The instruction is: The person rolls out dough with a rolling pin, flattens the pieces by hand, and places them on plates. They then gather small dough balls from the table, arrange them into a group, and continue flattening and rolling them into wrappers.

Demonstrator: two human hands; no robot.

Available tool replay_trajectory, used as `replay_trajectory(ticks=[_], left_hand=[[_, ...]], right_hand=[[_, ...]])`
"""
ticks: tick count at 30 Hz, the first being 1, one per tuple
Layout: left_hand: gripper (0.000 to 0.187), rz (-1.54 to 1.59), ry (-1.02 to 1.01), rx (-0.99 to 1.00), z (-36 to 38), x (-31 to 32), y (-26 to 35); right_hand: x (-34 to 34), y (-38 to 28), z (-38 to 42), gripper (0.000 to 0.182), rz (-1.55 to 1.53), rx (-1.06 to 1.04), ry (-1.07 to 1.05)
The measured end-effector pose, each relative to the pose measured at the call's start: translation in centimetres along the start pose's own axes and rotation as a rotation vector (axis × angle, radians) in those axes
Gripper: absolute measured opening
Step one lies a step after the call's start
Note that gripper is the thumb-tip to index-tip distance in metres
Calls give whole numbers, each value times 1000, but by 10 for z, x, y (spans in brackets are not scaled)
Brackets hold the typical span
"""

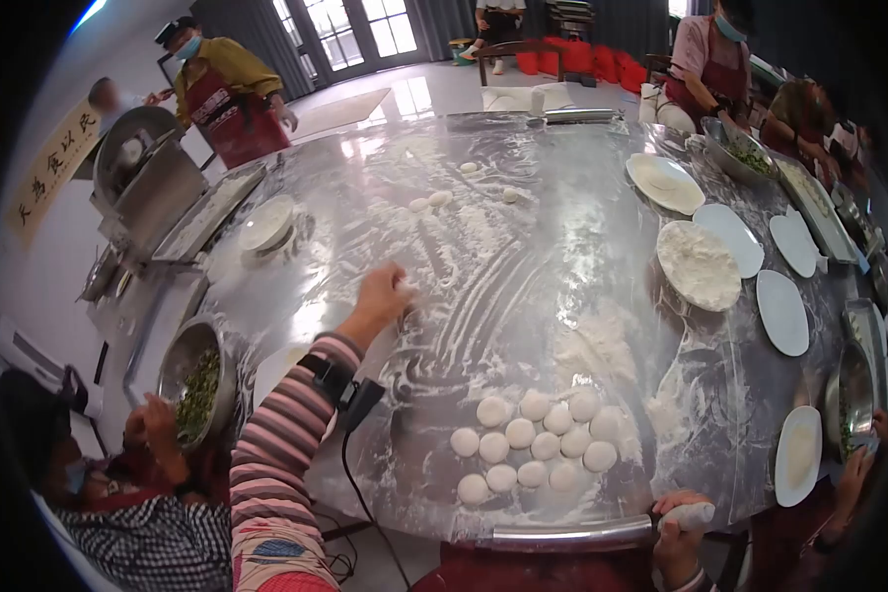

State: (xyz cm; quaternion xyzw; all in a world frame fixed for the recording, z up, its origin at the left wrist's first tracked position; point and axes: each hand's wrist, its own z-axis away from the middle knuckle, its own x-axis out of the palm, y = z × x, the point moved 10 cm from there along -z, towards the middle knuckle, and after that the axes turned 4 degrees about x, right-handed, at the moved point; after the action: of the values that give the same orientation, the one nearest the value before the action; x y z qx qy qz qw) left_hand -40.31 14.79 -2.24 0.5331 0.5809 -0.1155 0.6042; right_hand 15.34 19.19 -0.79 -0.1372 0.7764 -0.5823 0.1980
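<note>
My left hand point(383, 294), in a striped sleeve, is over the floury middle of the steel table point(365, 247). Its fingers are curled together and partly blurred; what they hold, if anything, does not show. At the near edge my right hand point(677, 543) is closed around a whitish rounded piece of dough point(688, 515). Beside that hand a metal rolling pin point(572, 534) lies along the edge. Several round dough pieces point(520, 432) sit in a cluster in front of me. A few small dough pieces point(439, 198) lie farther off on the flour.
White plates point(782, 314) and a plate of flour point(699, 266) stand at right. Metal bowls of chopped greens point(199, 395) are at left and far right. Co-workers stand or sit around the table, one point(229, 94) at the far left. A black cable point(360, 493) hangs from my left wrist.
</note>
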Motion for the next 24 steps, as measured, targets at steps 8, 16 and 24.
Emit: replay_trajectory(ticks=[8,16,24], left_hand=[[13,596,-536,-380,176,32,55],[22,471,-205,-417,174,5,40],[59,-293,59,208,170,12,106]], right_hand=[[-12,17,14,21,-17,-142,-49],[-15,18,16,19,-36,-150,-31],[-14,14,16,20,-54,-156,-11]])
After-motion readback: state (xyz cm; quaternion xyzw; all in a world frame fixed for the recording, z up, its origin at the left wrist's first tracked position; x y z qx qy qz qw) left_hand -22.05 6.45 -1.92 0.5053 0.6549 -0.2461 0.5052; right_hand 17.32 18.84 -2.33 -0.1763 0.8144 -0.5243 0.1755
